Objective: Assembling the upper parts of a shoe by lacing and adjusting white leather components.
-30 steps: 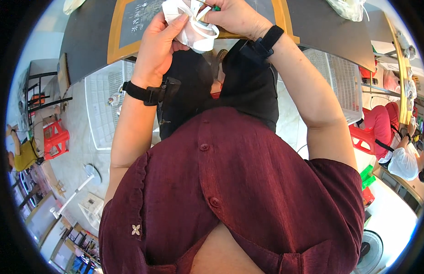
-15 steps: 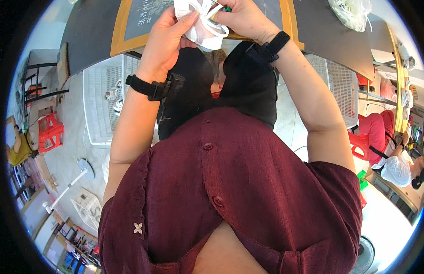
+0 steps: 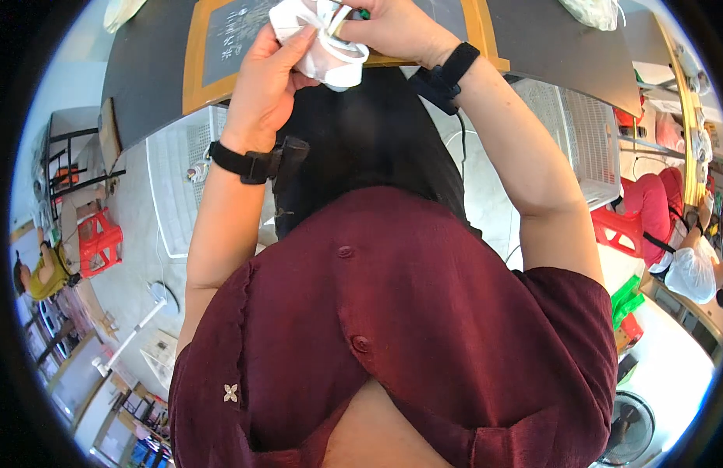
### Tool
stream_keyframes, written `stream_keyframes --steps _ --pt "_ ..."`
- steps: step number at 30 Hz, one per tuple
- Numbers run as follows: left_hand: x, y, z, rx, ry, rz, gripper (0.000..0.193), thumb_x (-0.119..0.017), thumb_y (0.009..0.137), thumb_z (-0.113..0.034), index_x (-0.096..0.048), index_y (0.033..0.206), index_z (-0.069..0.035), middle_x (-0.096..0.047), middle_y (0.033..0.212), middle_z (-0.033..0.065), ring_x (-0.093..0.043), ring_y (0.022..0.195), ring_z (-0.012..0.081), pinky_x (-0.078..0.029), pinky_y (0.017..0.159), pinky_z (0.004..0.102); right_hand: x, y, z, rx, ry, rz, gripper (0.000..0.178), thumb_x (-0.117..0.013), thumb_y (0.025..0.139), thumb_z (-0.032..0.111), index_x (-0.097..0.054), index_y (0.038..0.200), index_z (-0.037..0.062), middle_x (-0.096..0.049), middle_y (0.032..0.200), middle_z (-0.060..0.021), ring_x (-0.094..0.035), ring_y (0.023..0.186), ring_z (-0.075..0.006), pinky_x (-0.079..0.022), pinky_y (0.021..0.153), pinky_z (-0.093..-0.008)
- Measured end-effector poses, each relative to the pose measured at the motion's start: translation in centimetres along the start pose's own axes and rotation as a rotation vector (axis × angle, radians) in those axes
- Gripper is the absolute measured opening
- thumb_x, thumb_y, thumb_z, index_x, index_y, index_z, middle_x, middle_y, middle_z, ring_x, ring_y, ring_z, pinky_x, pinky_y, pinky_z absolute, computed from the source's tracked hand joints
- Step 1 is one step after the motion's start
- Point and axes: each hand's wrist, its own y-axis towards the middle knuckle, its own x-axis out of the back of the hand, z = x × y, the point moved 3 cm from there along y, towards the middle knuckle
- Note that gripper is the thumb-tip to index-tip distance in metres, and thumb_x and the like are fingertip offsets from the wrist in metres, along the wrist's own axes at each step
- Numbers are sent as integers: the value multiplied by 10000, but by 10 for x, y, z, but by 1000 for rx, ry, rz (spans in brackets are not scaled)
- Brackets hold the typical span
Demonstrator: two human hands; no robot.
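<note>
A soft white piece (image 3: 339, 74) with narrow white straps and a sheer panel is held up over the near edge of the table, at the top of the view. My left hand (image 3: 264, 86) is closed on its left side, thumb on top. My right hand (image 3: 392, 31) is closed at its upper right, fingertips against the straps. A small green bit (image 3: 364, 14) shows by the right fingers; what it belongs to is hidden. Beneath my hands lies a dark board (image 3: 215, 62) with a yellow-brown border and white handwriting.
The dark tabletop (image 3: 143, 86) curves around the board. A white bag (image 3: 591, 12) lies at the far right. White plastic baskets (image 3: 170, 179) (image 3: 595, 148) stand below, left and right. Red stools (image 3: 100, 242) and co-workers (image 3: 49, 269) (image 3: 673, 218) are at both sides; a fan (image 3: 632, 425) stands lower right.
Both hands and the white piece have shifted slightly left in the picture as the whole view moved. Both hands keep their hold, and the gap between my legs no longer shows.
</note>
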Motion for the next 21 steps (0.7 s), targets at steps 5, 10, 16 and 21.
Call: stream_keyframes --steps 5,10,16,21 --pt "-10 -6 -13 51 -42 13 347 -578 965 -128 -518 1300 -57 -617 1227 52 -615 1095 177 -537 878 361 4 8 -1 102 -96 8 345 -670 786 312 -683 1035 74 -676 977 -181 -653 923 -338 -503 813 -386" --pt "1 -4 -11 99 -30 28 429 -526 980 -67 -426 1397 -60 -532 1352 91 -538 1221 218 -452 1021 382 6 -1 10 126 -72 -30 337 -658 753 283 -669 975 30 -648 963 -175 -624 923 -358 -490 805 -404" --pt "4 -6 -20 150 -18 60 398 -537 978 -74 -470 1371 -79 -562 1331 86 -550 1216 216 -448 1030 377 4 -1 16 -6 13 35 299 -652 760 302 -690 958 82 -674 902 -145 -641 881 -337 -493 783 -415" --pt "3 -7 -20 91 14 0 403 -541 976 -77 -471 1374 -82 -552 1346 69 -545 1220 201 -441 1036 370 2 10 9 102 -30 -13 302 -650 740 326 -690 942 106 -695 922 -128 -659 904 -327 -507 778 -425"
